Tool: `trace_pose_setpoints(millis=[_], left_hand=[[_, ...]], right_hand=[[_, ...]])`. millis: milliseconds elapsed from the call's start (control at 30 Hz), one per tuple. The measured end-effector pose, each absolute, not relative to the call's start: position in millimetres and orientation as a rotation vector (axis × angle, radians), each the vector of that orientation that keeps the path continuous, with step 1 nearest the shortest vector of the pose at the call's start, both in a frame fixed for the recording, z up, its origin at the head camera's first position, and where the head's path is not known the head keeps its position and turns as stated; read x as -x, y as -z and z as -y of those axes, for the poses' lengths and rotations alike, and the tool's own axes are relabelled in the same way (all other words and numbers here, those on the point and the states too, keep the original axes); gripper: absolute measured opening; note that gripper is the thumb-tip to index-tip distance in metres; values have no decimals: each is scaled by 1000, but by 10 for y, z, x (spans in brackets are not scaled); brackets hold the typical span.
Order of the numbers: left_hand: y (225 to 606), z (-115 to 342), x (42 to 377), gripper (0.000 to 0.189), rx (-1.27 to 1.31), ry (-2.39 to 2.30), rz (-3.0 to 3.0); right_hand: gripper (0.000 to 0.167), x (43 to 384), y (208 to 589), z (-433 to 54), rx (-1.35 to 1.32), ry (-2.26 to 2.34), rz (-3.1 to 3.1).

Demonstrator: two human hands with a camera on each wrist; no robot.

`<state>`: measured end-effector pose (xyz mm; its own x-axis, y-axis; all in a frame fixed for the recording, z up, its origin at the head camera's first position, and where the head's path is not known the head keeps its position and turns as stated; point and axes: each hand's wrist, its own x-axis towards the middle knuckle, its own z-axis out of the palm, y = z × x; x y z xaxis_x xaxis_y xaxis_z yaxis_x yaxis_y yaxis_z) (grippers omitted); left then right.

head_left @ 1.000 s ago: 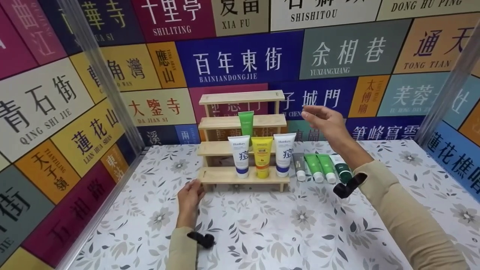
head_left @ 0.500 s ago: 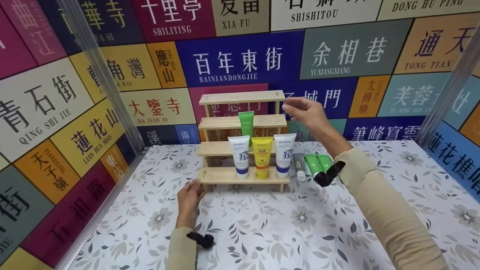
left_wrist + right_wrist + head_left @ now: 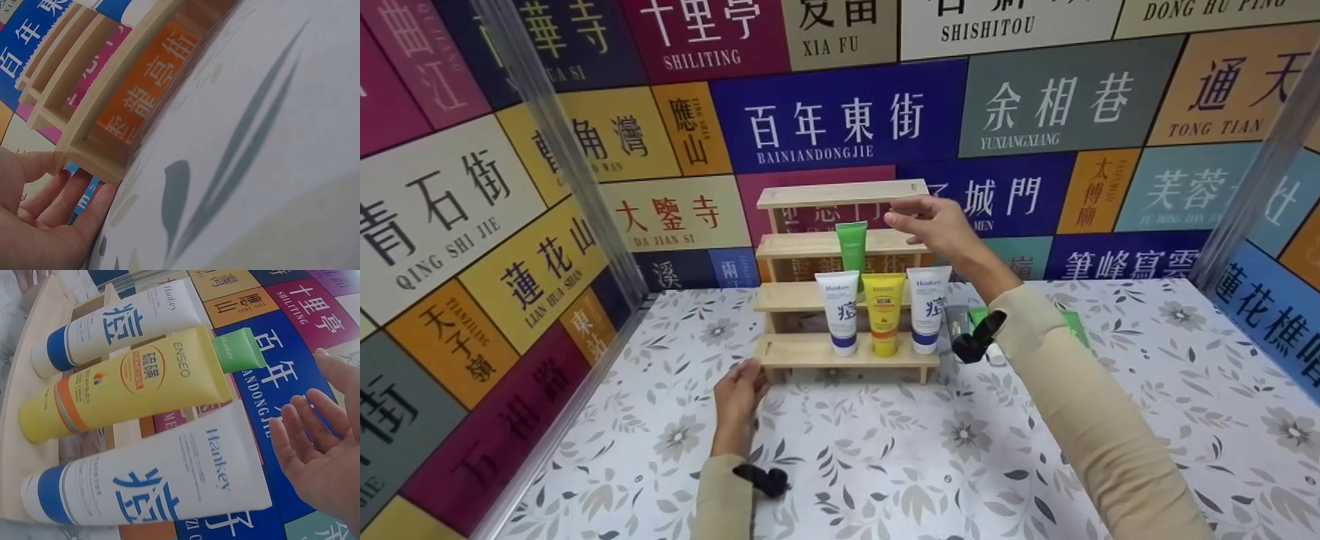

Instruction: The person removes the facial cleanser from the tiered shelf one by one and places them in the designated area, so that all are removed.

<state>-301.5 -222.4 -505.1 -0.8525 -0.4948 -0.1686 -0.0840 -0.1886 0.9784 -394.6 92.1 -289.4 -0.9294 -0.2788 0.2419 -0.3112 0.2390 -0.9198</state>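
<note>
A stepped wooden display rack (image 3: 780,356) stands on the table. My left hand (image 3: 737,394) holds the left end of its lowest step; in the left wrist view the thumb lies on the step's corner and the fingers (image 3: 93,216) are at its leg. On that step, upright on their caps, are a white-and-blue tube (image 3: 840,307), a yellow tube (image 3: 883,311) and another white-and-blue tube (image 3: 928,307). Behind them, one step higher, stands a green tube (image 3: 852,247). My right hand (image 3: 934,225), holding nothing, hovers right of the green tube with loosely bent fingers (image 3: 323,433).
Right of the rack, a grey tube (image 3: 957,319) and green tubes (image 3: 1072,326) lie on the table, partly hidden by my right sleeve (image 3: 1080,397). A wall of coloured street-name panels (image 3: 840,112) rises behind, and the table has a floral cloth (image 3: 885,450).
My right hand has moved left from above the lying tubes to near the green tube, its sleeve now covering most of them. My left hand stays on the rack.
</note>
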Motion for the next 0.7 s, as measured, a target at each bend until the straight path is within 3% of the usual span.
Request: trace_pose_setpoints(millis=[700], left_hand=[[5049,2238,3008,41,-707,2152,1811]], right_hand=[[47,4116,2977,-601,-430,-1793,2667]])
